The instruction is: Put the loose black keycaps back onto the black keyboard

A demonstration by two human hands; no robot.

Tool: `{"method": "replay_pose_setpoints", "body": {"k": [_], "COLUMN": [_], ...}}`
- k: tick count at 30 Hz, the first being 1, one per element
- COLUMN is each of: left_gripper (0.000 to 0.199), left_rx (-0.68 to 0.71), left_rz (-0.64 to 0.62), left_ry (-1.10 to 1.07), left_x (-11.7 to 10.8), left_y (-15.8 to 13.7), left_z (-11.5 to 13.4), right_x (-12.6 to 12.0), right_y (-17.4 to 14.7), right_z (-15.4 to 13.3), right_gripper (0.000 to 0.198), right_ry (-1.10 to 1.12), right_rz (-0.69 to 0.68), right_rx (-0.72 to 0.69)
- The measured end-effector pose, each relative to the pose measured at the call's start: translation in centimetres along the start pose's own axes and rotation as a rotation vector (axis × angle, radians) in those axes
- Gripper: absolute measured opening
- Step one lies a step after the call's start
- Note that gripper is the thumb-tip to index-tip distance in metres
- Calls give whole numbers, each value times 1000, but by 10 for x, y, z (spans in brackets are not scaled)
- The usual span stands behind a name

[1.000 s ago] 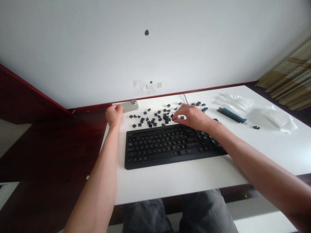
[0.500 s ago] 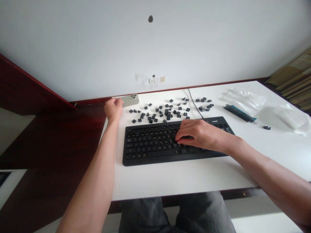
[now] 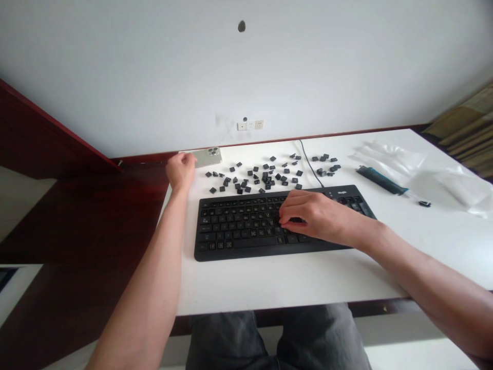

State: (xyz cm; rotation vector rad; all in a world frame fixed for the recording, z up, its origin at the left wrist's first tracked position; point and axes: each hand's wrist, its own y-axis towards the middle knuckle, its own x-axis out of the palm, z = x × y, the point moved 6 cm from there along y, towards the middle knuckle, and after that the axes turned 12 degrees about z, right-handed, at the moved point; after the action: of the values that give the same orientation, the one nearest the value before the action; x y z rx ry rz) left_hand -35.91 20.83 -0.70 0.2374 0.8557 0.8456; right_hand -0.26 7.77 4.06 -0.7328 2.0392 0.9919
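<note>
A black keyboard [image 3: 246, 251] lies on the white table, with some of its keycaps off and the sockets bare. My right hand [image 3: 308, 213] rests over its right half, thumb and fingers pinched together against the keys; whatever is between the fingertips is hidden. My left hand [image 3: 181, 171] is curled closed at the table's left edge, beside a silver phone [image 3: 204, 157] lying with its cameras up. I cannot make out whether that hand holds anything. Many loose black keycaps [image 3: 265, 177] are scattered behind the keyboard.
A dark teal brush-like tool [image 3: 381, 180] lies at the right, next to crumpled clear plastic bags [image 3: 458, 187]. The keyboard cable [image 3: 310, 162] runs back to the table's rear edge. A wall with sockets [image 3: 250, 125] stands behind the white table [image 3: 239, 288].
The view has shifted very slightly. Both hands stay in nearly the same places, the right one still pinched at the keys.
</note>
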Motion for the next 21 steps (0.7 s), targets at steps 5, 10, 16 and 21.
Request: {"method": "replay_pose_setpoints", "body": {"k": [5, 10, 16, 21], "left_gripper": [31, 32, 32, 32], "left_rx": [4, 10, 7, 18], "left_rz": [3, -8, -4, -6], "left_ry": [3, 8, 16, 18], "left_x": [2, 1, 0, 0], "left_y": [1, 1, 1, 1], "left_z": [-2, -1, 0, 0], "right_x": [1, 3, 7, 8], "right_y": [0, -1, -2, -6], "right_z": [-3, -2, -17, -39], "right_gripper": [17, 14, 25, 20], "right_ry": [5, -16, -224, -394], "right_rz": [-31, -39, -79, -132], "right_rx": [-4, 5, -56, -93]}}
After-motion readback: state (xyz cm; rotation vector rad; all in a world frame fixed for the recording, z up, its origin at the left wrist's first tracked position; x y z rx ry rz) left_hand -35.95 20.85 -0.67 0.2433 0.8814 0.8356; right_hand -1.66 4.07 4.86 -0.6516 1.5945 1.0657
